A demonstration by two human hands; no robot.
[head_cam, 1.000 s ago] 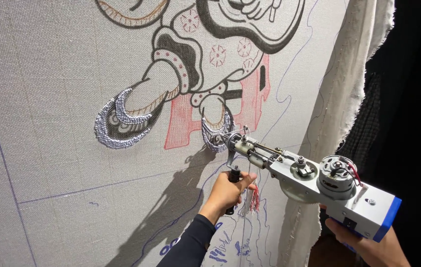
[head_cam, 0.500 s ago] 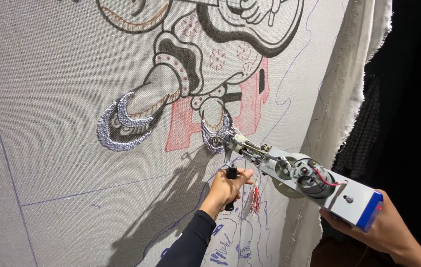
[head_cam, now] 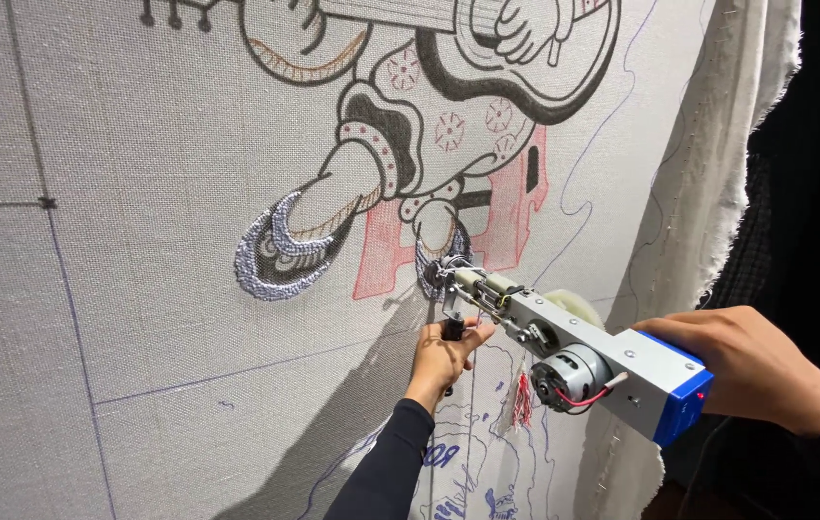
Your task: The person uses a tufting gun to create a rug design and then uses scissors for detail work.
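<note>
Lower right, nearest us, the right hand (head_cam: pixel 752 366) is clamped on the blue-capped rear of the grey metal tufting gun (head_cam: pixel 573 356), whose long axis runs up-left toward centre frame. Further in, the left hand (head_cam: pixel 443 354) grips the gun's front handle just below its needle end. Beyond that tip, touching it, the stretched grey backing cloth (head_cam: pixel 140 318) carries the outlined cartoon figure (head_cam: pixel 429 125).
</note>
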